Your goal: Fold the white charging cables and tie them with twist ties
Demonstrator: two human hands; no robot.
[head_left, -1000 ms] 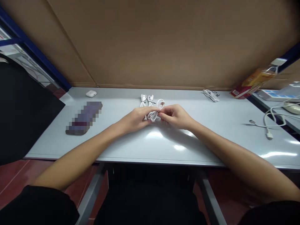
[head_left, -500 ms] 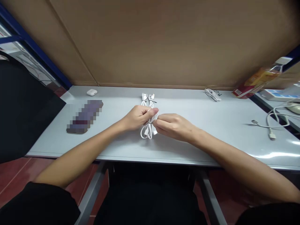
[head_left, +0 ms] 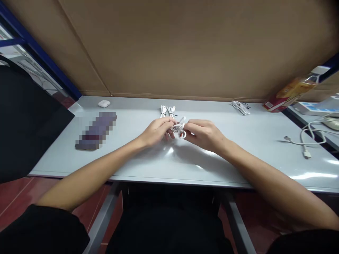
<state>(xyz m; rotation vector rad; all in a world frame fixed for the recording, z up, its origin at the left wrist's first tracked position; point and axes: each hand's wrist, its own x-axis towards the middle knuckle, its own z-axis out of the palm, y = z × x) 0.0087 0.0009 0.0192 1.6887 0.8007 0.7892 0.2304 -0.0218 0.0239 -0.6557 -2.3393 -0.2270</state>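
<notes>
Between my two hands, above the grey table [head_left: 148, 165], is a coiled white USB cable [head_left: 181, 127] with an orange-red spot at one connector end. My left hand [head_left: 158, 130] grips the coil from the left, thumb on top. My right hand [head_left: 202, 132] is closed at the coil's right side, its fingertips pinched; what exactly they pinch is hidden. Just beyond my left fingers lie two bundled white cables, a left bundle [head_left: 164, 110] and a right bundle [head_left: 172, 110], each bound with a dark tie and partly covered by my hand.
A blurred-out phone-like object [head_left: 96, 131] and a white earbud case [head_left: 104, 103] lie left. Another coiled cable [head_left: 240, 107] rests at the back right, near a tilted bottle [head_left: 293, 90]. A loose white cable [head_left: 307, 143] spreads at right. A cardboard wall [head_left: 169, 49] stands behind.
The coil has been raised and turned so its looped end faces up and right. My right hand has shifted slightly right and up, away from my left hand.
</notes>
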